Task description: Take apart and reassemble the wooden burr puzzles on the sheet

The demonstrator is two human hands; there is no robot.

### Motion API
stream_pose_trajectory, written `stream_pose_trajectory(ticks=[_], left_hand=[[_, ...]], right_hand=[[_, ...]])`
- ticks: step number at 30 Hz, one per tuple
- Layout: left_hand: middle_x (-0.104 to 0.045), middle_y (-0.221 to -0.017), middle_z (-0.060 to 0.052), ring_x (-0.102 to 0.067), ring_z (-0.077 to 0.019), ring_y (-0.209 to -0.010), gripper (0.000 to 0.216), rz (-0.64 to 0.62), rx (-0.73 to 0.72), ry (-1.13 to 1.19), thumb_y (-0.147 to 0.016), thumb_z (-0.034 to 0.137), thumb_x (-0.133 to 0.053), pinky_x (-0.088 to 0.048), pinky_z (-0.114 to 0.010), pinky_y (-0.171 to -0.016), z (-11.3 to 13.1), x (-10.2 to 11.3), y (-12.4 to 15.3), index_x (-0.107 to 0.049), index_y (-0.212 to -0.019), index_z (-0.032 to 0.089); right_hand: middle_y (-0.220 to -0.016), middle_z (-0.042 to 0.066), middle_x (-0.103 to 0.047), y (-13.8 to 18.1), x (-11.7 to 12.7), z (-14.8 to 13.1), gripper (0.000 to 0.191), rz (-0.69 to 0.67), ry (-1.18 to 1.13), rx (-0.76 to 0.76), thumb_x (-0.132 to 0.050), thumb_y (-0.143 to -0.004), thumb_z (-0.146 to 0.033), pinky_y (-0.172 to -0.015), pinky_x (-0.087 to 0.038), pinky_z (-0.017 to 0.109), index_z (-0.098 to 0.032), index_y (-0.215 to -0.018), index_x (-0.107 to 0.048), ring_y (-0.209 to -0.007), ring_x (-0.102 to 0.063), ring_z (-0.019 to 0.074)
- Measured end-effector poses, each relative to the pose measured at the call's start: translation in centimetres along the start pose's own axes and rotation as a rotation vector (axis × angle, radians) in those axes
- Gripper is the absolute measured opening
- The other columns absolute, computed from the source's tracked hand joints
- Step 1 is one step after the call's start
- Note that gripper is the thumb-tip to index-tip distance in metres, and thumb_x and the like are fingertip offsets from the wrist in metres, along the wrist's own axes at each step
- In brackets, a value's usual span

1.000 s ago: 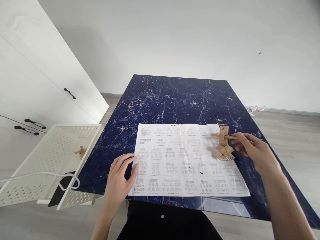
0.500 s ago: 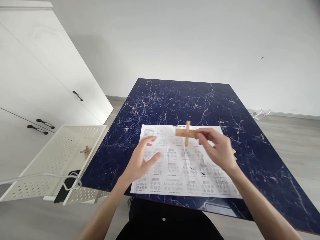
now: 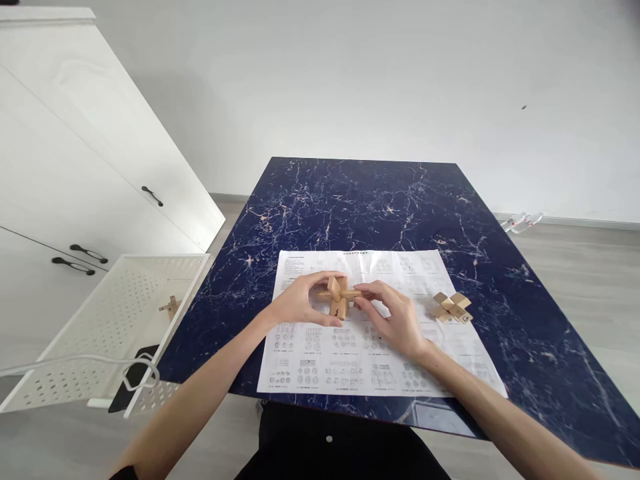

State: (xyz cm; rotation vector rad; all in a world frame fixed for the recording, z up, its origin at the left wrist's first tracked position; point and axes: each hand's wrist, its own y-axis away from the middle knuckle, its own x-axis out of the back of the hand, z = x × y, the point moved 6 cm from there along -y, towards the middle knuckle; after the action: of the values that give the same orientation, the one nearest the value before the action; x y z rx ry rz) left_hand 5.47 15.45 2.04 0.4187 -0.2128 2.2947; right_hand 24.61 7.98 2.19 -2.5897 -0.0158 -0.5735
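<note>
Both my hands hold a small wooden cross-shaped puzzle piece [image 3: 341, 297] just above a printed instruction sheet [image 3: 370, 360] on the dark blue marble table [image 3: 380, 200]. My left hand [image 3: 300, 303] grips its left side with curled fingers. My right hand [image 3: 393, 320] pinches its right end. A second cluster of wooden puzzle blocks [image 3: 451, 307] lies on the sheet's right part, apart from both hands.
A white perforated basket [image 3: 100, 320] stands left of the table, with a small wooden piece [image 3: 171, 307] and a dark phone-like thing [image 3: 133, 377] in it. White cabinets [image 3: 75, 167] fill the left. A clear object [image 3: 523, 222] lies on the floor far right.
My right hand picked the cross piece off the block cluster at the right and carried it left to the sheet's middle. My left hand rose from the sheet's edge and took hold too.
</note>
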Motion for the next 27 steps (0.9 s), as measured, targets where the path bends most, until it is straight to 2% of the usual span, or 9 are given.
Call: stream_pose_trajectory(ticks=[5,12,16,20,27], left_hand=[[-0.073,-0.142,-0.012,-0.071,-0.0382,-0.129,0.090,0.052,-0.072,-0.128,-0.067,0.047,-0.101,-0.056,-0.056,-0.112,-0.1,0.1,0.2,-0.065,-0.147,0.027],[-0.072,-0.145,-0.012,-0.069,-0.0383,-0.132,0.092,0.117,-0.170,-0.274,-0.066,0.044,-0.100,-0.052,-0.059,-0.116,0.3,0.0,0.4,-0.061,-0.148,0.029],[-0.073,-0.143,-0.011,-0.070,-0.0366,-0.129,0.095,0.124,-0.213,-0.287,-0.065,0.043,-0.100,-0.054,-0.057,-0.114,0.5,0.0,0.6,-0.059,-0.149,0.029],[-0.073,-0.143,-0.010,-0.070,-0.0375,-0.128,0.095,0.113,-0.222,-0.291,-0.065,0.047,-0.100,-0.055,-0.057,-0.111,0.7,0.0,0.7,-0.060,-0.149,0.030],[-0.073,-0.141,-0.009,-0.070,-0.0358,-0.126,0.094,0.110,-0.206,-0.295,-0.064,0.044,-0.101,-0.055,-0.056,-0.112,0.9,-0.4,0.7,-0.059,-0.146,0.030]], right_hand=[[-0.104,0.008,-0.078,0.1,-0.7,0.0,0.014,-0.070,0.084,0.045,-0.061,-0.112,-0.027,-0.075,-0.065,0.038,-0.025,-0.124,-0.069,-0.087,-0.078,0.0237],[-0.101,0.007,-0.077,0.2,-0.7,0.2,0.011,-0.065,0.074,0.062,-0.060,-0.113,-0.023,-0.075,-0.064,0.037,-0.024,-0.120,-0.068,-0.086,-0.077,0.0229],[-0.099,0.006,-0.075,0.2,-0.5,0.2,0.013,-0.070,0.044,0.101,-0.062,-0.112,-0.021,-0.073,-0.063,0.036,-0.024,-0.122,-0.069,-0.084,-0.076,0.0218],[-0.099,0.006,-0.075,0.3,-0.4,-0.2,0.013,-0.054,0.068,0.133,-0.061,-0.112,-0.020,-0.072,-0.063,0.035,-0.024,-0.123,-0.068,-0.083,-0.076,0.0211],[-0.100,0.007,-0.074,0.4,-0.3,-0.2,0.011,0.005,0.172,0.091,-0.058,-0.113,-0.021,-0.070,-0.062,0.034,-0.024,-0.121,-0.065,-0.084,-0.075,0.0214]])
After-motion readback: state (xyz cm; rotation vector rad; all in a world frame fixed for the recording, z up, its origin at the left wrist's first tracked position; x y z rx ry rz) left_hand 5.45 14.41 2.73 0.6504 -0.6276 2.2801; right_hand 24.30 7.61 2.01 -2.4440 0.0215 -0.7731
